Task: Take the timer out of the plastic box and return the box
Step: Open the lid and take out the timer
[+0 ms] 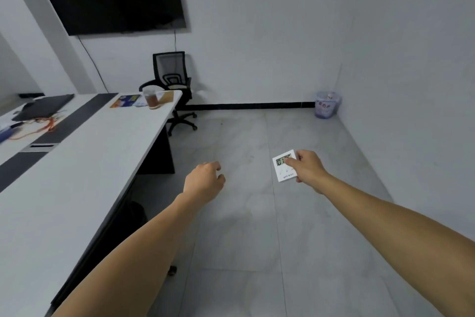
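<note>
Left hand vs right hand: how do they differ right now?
The right hand grips the white timer by its edge, thumb over the display; the left hand holds nothing. The left hand's fingers curl loosely; the right hand's pinch tight. The left hand hangs nearer the table. Both are outstretched over the floor.

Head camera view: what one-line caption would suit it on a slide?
Right hand holds a white timer above the tiled floor; left hand empty beside the white table.
</note>
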Motion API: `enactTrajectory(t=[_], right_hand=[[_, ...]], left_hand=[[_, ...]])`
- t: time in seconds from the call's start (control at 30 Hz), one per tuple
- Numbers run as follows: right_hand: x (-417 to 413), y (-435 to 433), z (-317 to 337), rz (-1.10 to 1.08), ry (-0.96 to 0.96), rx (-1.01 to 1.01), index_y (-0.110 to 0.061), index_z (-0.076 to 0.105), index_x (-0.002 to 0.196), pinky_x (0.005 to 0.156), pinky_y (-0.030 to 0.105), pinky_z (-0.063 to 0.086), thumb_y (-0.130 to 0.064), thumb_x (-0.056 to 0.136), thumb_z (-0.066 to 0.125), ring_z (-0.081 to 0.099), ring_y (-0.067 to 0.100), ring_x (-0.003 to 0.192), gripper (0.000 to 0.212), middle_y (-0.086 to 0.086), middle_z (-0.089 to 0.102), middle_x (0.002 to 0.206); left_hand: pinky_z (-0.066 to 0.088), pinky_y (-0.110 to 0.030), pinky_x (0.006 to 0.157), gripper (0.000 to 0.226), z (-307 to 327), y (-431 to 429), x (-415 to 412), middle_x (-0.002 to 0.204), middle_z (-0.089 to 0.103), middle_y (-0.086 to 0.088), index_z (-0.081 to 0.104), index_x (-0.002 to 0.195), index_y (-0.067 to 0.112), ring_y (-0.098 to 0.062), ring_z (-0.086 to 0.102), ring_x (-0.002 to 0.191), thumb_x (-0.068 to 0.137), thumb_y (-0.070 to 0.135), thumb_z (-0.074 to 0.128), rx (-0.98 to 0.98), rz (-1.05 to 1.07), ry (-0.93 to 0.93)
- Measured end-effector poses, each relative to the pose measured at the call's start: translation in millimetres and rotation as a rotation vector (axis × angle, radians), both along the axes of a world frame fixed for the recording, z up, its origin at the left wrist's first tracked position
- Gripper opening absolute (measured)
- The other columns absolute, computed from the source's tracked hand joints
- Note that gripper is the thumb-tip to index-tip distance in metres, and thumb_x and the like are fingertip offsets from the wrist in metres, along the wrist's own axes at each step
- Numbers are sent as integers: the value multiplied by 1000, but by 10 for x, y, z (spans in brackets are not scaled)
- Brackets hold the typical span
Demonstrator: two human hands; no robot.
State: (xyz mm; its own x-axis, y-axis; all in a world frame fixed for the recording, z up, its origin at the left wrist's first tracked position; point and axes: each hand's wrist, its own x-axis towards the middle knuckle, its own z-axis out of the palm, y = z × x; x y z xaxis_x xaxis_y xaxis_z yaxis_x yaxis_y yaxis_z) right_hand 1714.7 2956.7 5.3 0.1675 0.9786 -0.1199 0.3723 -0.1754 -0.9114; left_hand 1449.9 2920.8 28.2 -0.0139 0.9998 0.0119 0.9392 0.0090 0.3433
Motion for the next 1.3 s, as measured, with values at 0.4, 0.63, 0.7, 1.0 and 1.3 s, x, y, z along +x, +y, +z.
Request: enactTrajectory(t=[0.4, 0.63, 0.7, 1.0, 1.3], right_hand=[[-629, 2943, -251, 96, -13, -36, 0, 66, 96, 51, 32, 48, -17, 89, 64, 65, 27, 73, 19, 15, 70, 89], [-1047, 4536, 15, 61, 17, -20, 0, 66, 97, 48, 28, 46, -17, 89, 62, 65, 25, 73, 19, 16, 72, 92], [-1135, 4992, 64, 63, 20, -22, 1, 66, 97, 49, 28, 46, -17, 89, 62, 65, 25, 74, 20, 15, 71, 91], [-1269, 7214, -277, 85, 34, -47, 4, 64, 96, 48, 29, 46, -17, 89, 63, 63, 25, 73, 22, 17, 69, 90], [-1499, 9678, -125, 198, 12, -58, 3, 66, 96, 50, 29, 46, -17, 89, 61, 63, 26, 72, 22, 19, 71, 93]], left_hand=[[47, -36, 85, 37, -251, 2732, -623, 123, 61, -9, 58, 124, 15, -31, 57, 111, 89, 27, 51, -53, 80, 1], [51, -39, 85, 38, 47, 4509, -1071, 120, 63, -11, 55, 127, 14, -31, 58, 108, 93, 28, 50, -37, 31, 31], [52, -40, 87, 38, 68, 4994, -1117, 119, 63, -12, 55, 127, 14, -32, 59, 108, 93, 28, 50, -39, 16, 18], [48, -38, 86, 39, -236, 7119, -1235, 122, 62, -9, 54, 130, 15, -29, 58, 109, 94, 29, 49, -59, 36, 28], [48, -37, 88, 39, -195, 9171, -1427, 124, 62, -10, 56, 127, 15, -30, 57, 112, 91, 28, 51, -79, 169, -16]])
